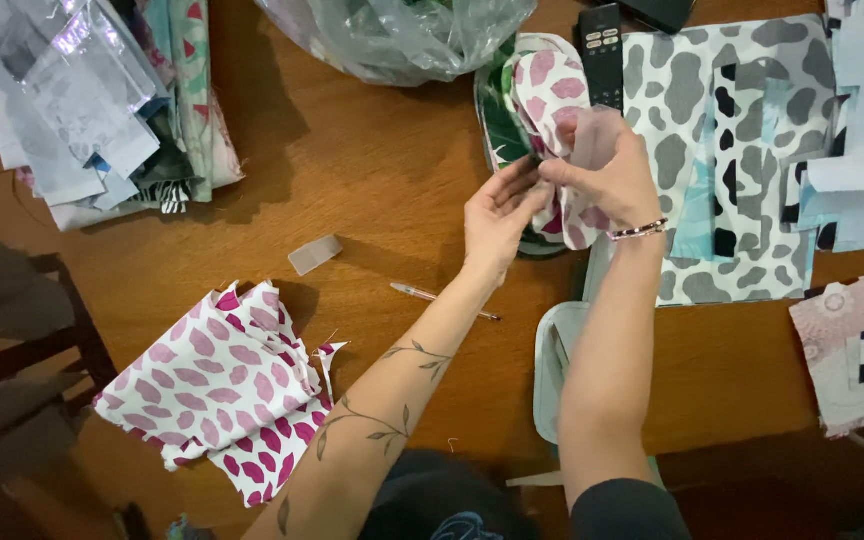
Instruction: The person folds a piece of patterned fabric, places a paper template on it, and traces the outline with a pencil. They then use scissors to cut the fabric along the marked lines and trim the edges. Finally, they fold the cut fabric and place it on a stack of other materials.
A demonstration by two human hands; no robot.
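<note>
- Head view: both hands meet above the counter [382, 180] at about one o'clock from the frame's middle, working one oval fabric piece [549, 95] with pink leaf-like spots on white.
- The left hand [500, 212] has its fingers spread under the piece's lower edge, lightly pinching it; the right hand [607, 175] is clenched on the same piece, with a thin clear film [597, 135] bunched at its fingertips.
- Judged from its drape, the fabric piece is light, soft and floppy, not fragile; it is best gripped at the edge, with both hands to keep it flat.
- At seven o'clock lie pink-spotted scraps [222, 385]; a pen [432, 296] lies near the middle, a small clear tab [314, 254] at ten o'clock of it.
- A grey-spotted cloth [682, 150] lies at two o'clock, a remote control [601, 52] at its edge.
</note>
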